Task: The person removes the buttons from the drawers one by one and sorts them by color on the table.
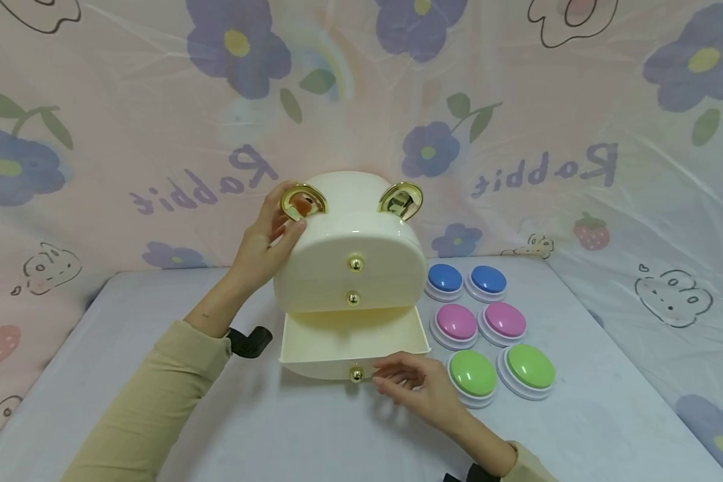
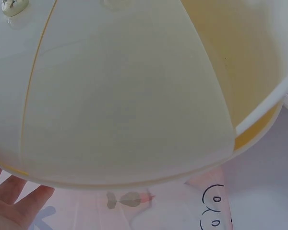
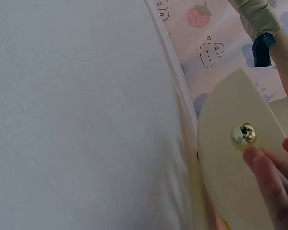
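A cream storage box (image 1: 349, 221) with two gold ears and gold knobs stands on the table, its bottom drawer (image 1: 343, 335) pulled out with nothing visible inside. My left hand (image 1: 268, 237) holds the box at its left gold ear (image 1: 304, 201), thumb in front and fingers behind. In the left wrist view, fingertips (image 2: 36, 199) lie along the edge of the box. Beside the drawer's gold knob (image 1: 356, 374), my right hand (image 1: 424, 388) has its fingers loosely bent around nothing. The right wrist view shows its fingertips right at the knob (image 3: 243, 136).
To the right of the box stand two blue buttons (image 1: 488, 279), two pink buttons (image 1: 505, 319) and two green buttons (image 1: 531, 366) on white bases. A patterned cloth (image 1: 361, 120) hangs behind the white table (image 1: 602, 402).
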Available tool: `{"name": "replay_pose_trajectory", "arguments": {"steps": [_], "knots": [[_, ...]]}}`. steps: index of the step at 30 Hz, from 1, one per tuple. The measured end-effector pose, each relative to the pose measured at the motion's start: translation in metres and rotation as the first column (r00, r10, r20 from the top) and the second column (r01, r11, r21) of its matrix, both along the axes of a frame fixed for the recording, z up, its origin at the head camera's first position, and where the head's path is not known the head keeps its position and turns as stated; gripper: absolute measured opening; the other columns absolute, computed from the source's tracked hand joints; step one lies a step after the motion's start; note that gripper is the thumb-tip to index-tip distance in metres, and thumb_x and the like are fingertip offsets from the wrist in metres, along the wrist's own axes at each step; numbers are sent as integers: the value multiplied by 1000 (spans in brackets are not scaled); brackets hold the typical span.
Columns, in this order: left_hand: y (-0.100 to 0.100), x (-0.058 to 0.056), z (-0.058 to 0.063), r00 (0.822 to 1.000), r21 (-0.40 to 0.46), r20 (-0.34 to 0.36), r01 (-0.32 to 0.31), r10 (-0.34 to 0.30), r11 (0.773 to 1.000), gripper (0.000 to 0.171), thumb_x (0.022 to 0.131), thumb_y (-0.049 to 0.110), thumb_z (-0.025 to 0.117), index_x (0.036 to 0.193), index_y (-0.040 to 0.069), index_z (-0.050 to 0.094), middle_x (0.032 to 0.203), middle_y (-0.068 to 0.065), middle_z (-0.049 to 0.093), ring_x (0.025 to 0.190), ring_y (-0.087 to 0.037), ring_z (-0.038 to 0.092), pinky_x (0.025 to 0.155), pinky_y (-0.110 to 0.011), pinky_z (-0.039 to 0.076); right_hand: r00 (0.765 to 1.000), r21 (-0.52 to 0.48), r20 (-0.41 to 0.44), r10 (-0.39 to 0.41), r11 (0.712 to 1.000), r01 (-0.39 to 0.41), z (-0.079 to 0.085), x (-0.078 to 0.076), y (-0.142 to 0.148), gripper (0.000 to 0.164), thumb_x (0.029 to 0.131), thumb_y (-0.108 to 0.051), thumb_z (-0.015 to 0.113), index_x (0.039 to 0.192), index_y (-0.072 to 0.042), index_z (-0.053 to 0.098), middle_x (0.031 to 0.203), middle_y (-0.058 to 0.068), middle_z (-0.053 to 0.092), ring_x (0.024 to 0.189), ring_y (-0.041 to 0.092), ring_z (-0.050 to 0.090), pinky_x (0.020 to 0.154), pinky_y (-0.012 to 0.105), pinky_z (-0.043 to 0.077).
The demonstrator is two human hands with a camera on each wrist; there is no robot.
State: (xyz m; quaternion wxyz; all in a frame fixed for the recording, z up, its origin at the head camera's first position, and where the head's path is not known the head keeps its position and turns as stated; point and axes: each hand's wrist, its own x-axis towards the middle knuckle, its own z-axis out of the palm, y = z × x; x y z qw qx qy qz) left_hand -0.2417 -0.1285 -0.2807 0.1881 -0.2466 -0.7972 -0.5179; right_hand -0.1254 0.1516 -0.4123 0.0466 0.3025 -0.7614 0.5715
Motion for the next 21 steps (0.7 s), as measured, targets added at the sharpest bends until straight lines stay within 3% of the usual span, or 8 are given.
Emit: {"name": "replay_pose_trajectory", "arguments": {"steps": [2,9,21], "knots": [[0,0,0,1000,2,3,-1,1,1000,57,98,14,54,147,27,28,142,-12,46,129,-33,48,109,-55,36,1000,17,10,17,1000,-17,-1,0,-1,24,84,-2,70,108,-1,68,89,12,73,75,6,68,57,28,57],[0,-1,-1,1000,0,6,-5,5,1000,57,98,15,54,147,28,28,142,-11,46,129,-32,48,108,-54,37,983,13,130,131,991,-134,-4,-3,-4,31,86,-6,69,115,3,66,105,21,70,77,8,70,45,30,55],[0,-1,0,1000,1,11,-8,8,1000,58,97,15,54,147,28,28,142,-11,46,129,-32,48,108,-54,37,969,-15,199,148,989,-148,-12,-5,-11,35,86,-8,71,118,4,64,112,23,67,85,13,71,52,34,58]]}}
